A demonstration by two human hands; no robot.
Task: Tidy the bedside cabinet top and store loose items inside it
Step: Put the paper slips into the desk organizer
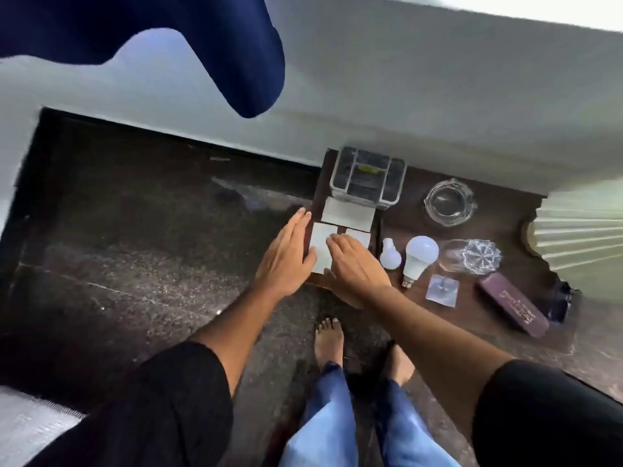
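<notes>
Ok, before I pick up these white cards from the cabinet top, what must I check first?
1. Hands free: ok; left hand and right hand touch the white cards, fingers straight.
2. Cards loose, not under the organizer box: cannot tell.
3. Small bulb clear of right hand: not ok, very close.
4. Large bulb steady: not ok, lying on its side.
5. Cabinet open for storing: cannot tell.

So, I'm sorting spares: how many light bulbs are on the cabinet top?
2. A small bulb lies just right of the right hand; a larger bulb lies beside it.
</notes>
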